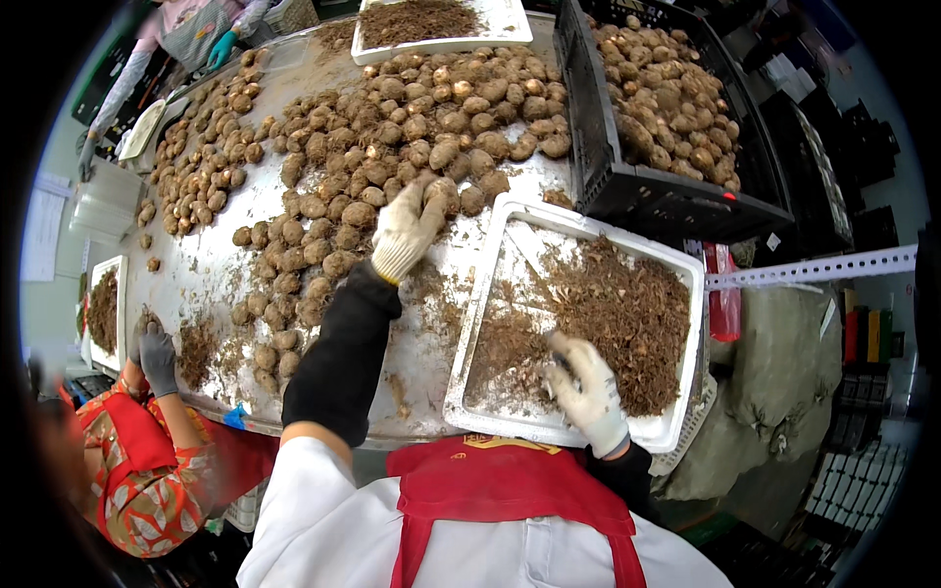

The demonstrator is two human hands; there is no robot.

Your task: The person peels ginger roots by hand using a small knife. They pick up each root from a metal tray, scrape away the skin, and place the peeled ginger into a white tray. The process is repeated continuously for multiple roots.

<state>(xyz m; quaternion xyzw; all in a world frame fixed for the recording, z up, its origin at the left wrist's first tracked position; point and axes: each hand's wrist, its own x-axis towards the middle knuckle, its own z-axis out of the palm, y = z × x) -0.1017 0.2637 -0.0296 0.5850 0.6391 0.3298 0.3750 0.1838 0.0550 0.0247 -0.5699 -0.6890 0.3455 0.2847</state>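
Observation:
My left hand point(409, 230), in a knitted white glove, reaches into a pile of brown, hairy taro corms point(392, 127) on the metal table. Its fingers close on one taro corm point(444, 194) at the pile's near edge. My right hand point(590, 394), also gloved in white, hovers over a white tray point(476, 323). Its fingers are somewhat apart and slightly blurred, with dirt-brown tips, and I make out nothing held between them. Loose brown root fibres point(627, 318) are heaped in that tray, thickest on its right side.
A black crate point(667, 196) full of corms stands behind the tray. Another white tray point(368, 39) of fibres lies at the far edge. A co-worker's gloved hands point(157, 358) are at the left; another person's teal glove point(222, 49) shows far left. A perforated bar point(814, 269) juts in from the right.

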